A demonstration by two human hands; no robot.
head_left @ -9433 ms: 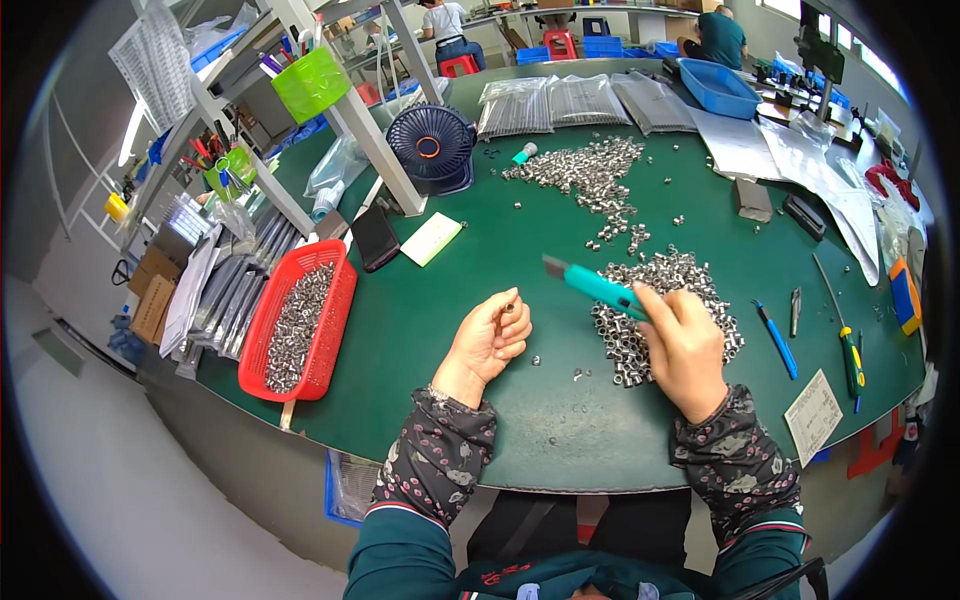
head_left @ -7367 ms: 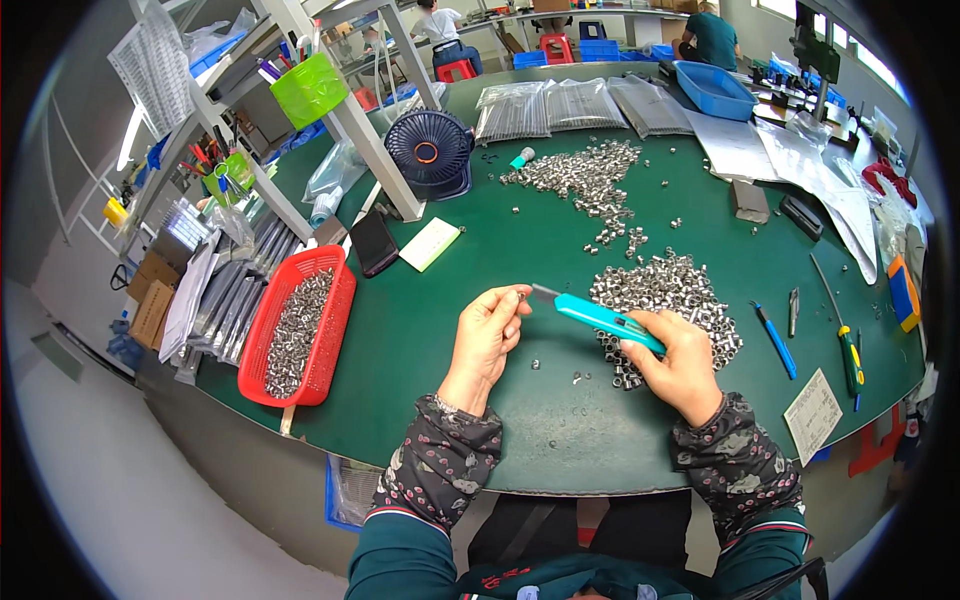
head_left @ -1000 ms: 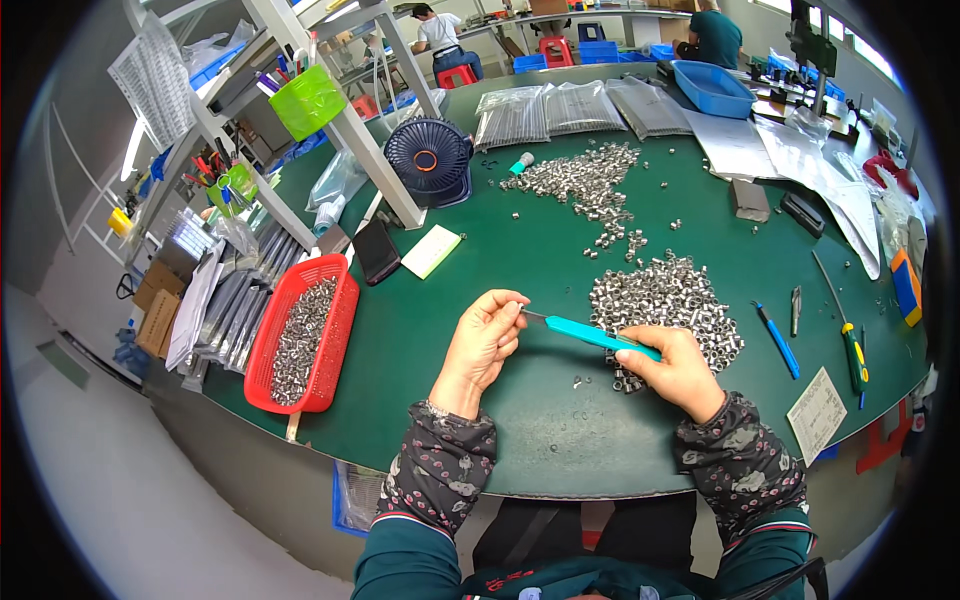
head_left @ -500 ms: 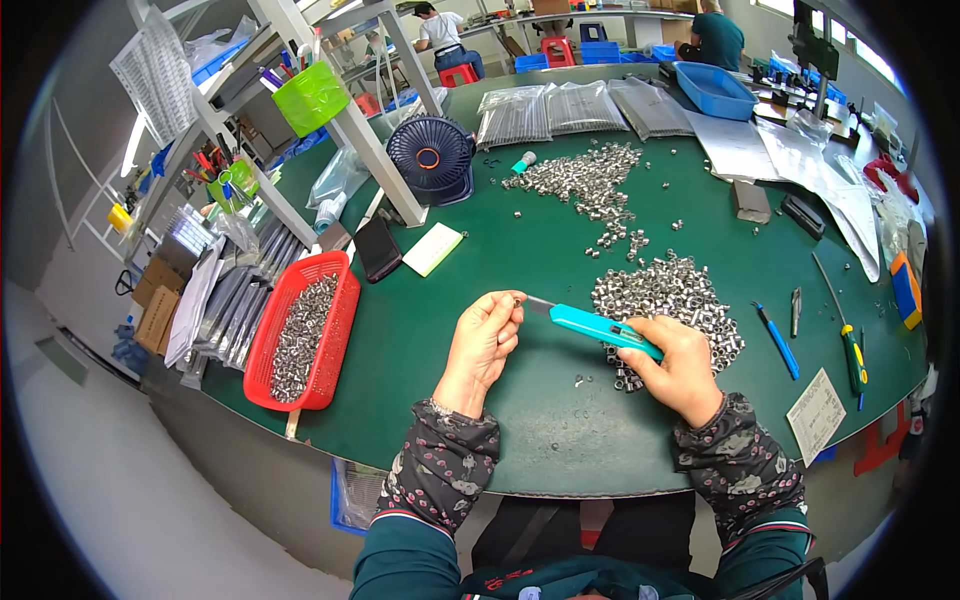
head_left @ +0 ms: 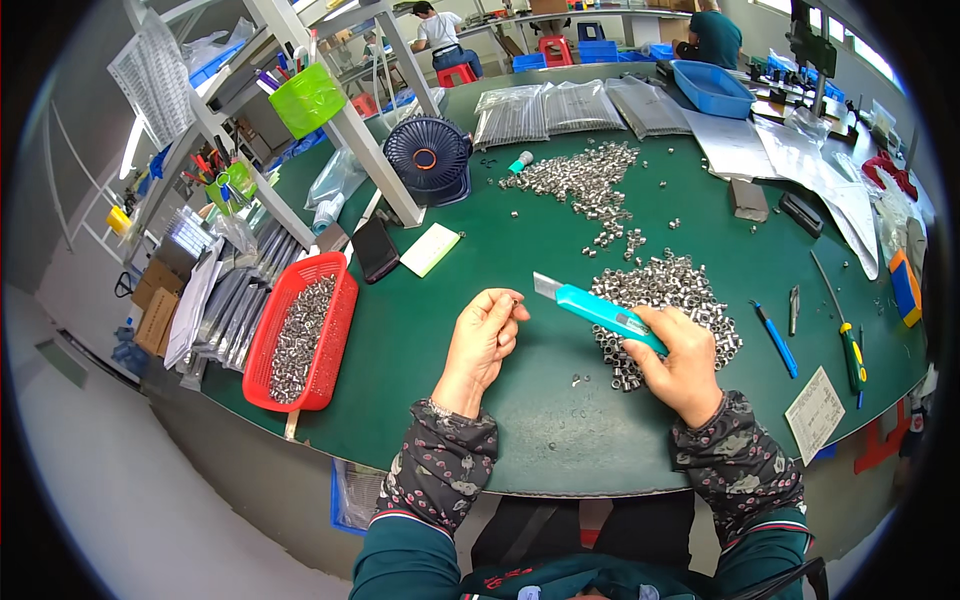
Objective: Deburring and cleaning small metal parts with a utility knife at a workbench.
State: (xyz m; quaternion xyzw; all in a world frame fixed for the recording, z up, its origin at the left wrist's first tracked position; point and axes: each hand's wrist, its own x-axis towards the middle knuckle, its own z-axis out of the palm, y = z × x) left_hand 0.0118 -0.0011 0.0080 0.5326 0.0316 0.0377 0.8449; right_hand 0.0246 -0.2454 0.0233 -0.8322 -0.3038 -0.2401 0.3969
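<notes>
Between the thumb and forefinger of my left hand [head_left: 479, 343], a small metal ring-like piece [head_left: 516, 302] is pinched, mostly covered by the fingertips. My right hand [head_left: 684, 362] grips a teal utility knife [head_left: 600, 311] with its blade out. The blade points up and left, a short way from the left fingertips and not touching the piece. Behind and under the knife lies a heap of small silvery metal sleeves [head_left: 672, 285]. A red plastic basket [head_left: 340, 335] to the left holds many more of the same kind. Tiny shavings [head_left: 580, 380] lie on the green tabletop [head_left: 540, 440].
Farther back, a looser spread of sleeves [head_left: 585, 180] lies near a dark fan [head_left: 427, 160]. A phone [head_left: 375, 250] and a notepad [head_left: 431, 249] sit left. Rightward are a blue-handled tool [head_left: 776, 342], a screwdriver [head_left: 853, 360] and a paper card [head_left: 815, 415]. Other people sit at far benches.
The knife blade has lifted away from the piece in my left fingers and tilted more upward, leaving a gap. My left hand keeps almost the same place and pinch.
</notes>
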